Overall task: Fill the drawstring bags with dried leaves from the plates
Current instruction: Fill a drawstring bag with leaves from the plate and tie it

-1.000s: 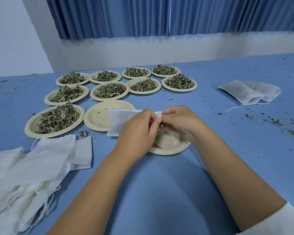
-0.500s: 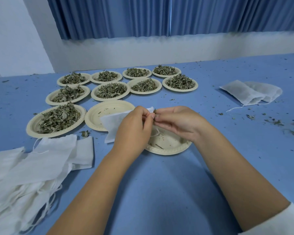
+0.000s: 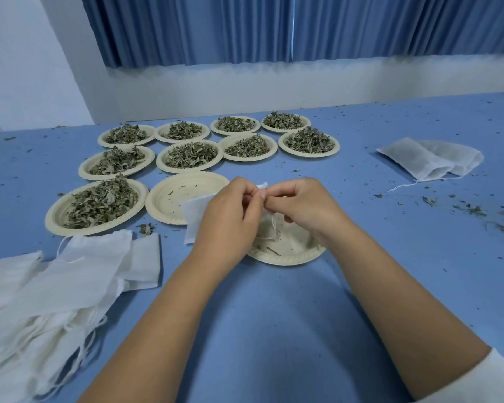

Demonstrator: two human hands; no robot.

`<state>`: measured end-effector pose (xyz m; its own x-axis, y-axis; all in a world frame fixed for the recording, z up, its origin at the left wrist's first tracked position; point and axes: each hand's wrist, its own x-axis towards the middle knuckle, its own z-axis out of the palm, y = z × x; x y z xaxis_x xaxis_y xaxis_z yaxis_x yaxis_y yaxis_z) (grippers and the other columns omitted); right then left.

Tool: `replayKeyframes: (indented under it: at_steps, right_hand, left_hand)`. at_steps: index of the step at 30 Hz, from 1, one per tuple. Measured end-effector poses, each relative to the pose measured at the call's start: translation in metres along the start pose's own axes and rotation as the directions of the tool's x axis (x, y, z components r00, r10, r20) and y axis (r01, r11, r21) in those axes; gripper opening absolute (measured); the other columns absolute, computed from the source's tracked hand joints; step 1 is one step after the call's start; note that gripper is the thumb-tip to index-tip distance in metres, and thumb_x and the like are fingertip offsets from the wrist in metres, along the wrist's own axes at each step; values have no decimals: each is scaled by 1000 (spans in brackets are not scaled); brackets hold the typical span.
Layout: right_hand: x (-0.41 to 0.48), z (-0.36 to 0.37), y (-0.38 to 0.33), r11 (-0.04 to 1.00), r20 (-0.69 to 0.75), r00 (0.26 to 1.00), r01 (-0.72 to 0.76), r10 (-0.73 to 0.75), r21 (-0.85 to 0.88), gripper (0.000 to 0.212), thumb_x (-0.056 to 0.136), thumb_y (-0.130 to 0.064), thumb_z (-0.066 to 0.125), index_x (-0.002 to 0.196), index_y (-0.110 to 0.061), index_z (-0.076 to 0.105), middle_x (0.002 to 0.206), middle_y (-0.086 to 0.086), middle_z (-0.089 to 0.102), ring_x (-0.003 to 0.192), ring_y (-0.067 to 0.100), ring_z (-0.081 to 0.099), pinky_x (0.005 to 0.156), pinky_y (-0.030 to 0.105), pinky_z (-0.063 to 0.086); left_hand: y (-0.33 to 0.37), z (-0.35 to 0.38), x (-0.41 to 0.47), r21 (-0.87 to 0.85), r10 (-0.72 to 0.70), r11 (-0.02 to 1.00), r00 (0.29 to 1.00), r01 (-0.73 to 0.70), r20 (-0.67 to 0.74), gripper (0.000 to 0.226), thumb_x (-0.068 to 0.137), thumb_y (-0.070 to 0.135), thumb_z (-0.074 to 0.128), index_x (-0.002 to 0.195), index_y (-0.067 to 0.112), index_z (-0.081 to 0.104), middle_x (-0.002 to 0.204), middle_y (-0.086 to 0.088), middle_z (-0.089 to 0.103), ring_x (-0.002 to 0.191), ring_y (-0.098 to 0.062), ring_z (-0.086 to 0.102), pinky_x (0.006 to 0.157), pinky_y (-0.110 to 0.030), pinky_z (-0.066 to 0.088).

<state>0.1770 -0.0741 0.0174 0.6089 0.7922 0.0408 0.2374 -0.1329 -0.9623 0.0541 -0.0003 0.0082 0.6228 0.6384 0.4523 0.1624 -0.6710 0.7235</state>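
At the centre of the blue table (image 3: pixel 274 315), one white drawstring bag (image 3: pixel 197 216) is held over a nearly empty plate (image 3: pixel 298 254). Its mouth is pinched between the curled fingers of the left hand (image 3: pixel 230 219) and the right hand (image 3: pixel 306 205), which meet fingertip to fingertip. One string (image 3: pixel 274 228) is seen hanging beneath them.

Eleven plates are counted in all. A second bare plate (image 3: pixel 169 210) is set at nine o'clock from the hands, and nine heaped plates (image 3: pixel 53 221) of dried leaves (image 3: pixel 99 202) are spread from ten to one o'clock: four at the back, four in the middle row, one nearest. Two filled bags (image 3: pixel 428 161), overlapping, are laid between two and three o'clock, well apart from the plates. A pile of flat bags (image 3: pixel 56 301) is found at eight o'clock.

Most of the held bag is hidden behind the left hand, so its contents cannot be told. No count can be made of the pile, which is layered and cut off by the left and bottom edges. Leaf crumbs (image 3: pixel 472 210) at three o'clock are too small to number. The white sleeve (image 3: pixel 495 382) is cut off at the lower right corner.
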Motion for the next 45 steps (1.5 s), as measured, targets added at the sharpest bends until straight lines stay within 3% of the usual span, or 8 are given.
replayKeyframes:
  at_steps: [8,11,15,21,24,28,37,45]
  right_hand:
    - [-5,-3,-7,978,46,979,203,-200,-53,26,87,-8,62,88,-28,78,75,-22,72,58,-9,56,58,6,43]
    - [-7,0,-6,958,128,959,268,-255,-99,37,85,-5,55,92,-34,76,90,0,76,70,8,53,68,22,46]
    - [-8,3,-3,933,248,937,298,-247,-199,28,83,-2,54,93,-16,77,81,25,64,66,14,45,65,30,41]
    - [0,-11,-5,975,7,976,218,-218,-37,38,84,4,51,88,-25,76,78,-21,72,57,-2,54,51,9,42]
    - [2,-16,1,918,86,983,181,-161,-352,32,84,-1,57,83,-28,73,71,-21,67,60,-3,57,59,11,45]
    - [2,-18,9,773,379,923,188,72,-606,43,78,-12,66,115,-35,67,94,-25,56,83,-12,55,69,5,41]
    - [8,-5,19,741,406,913,296,-34,-603,46,82,-29,77,125,-29,63,90,-22,48,80,-17,48,71,-2,34]
    - [11,12,24,749,327,932,327,-155,-577,7,81,-29,78,86,-27,75,71,-17,52,68,-8,50,64,9,37]
  left_hand:
    - [-6,-4,3,-50,-51,998,995,47,-88,14,98,28,52,87,21,57,76,7,62,66,-5,53,58,-19,39]
    - [-7,-6,5,-83,-47,996,992,37,-118,17,99,28,51,81,27,53,75,8,62,65,-4,54,59,-18,41]
    - [-9,-8,6,-85,-38,996,991,27,-126,16,99,26,50,83,24,53,78,8,64,69,-5,57,63,-22,44]
    - [-16,-22,12,-214,-163,970,959,113,-233,18,99,27,49,82,24,53,70,-5,62,65,-19,58,58,-23,44]
    - [-18,-24,13,-234,-193,963,948,134,-251,17,99,27,49,84,20,54,69,-7,61,61,-15,56,54,-17,42]
    - [-18,-27,13,-282,-203,951,945,127,-257,18,99,24,49,83,21,54,61,2,56,48,-2,52,50,-10,39]
    - [-20,-30,14,-276,-213,951,942,140,-258,18,99,26,48,84,19,55,66,-2,58,57,-12,54,52,-16,42]
    - [-18,-28,13,-266,-199,955,952,134,-234,19,99,24,49,82,19,52,64,-4,57,56,-14,52,53,-22,42]
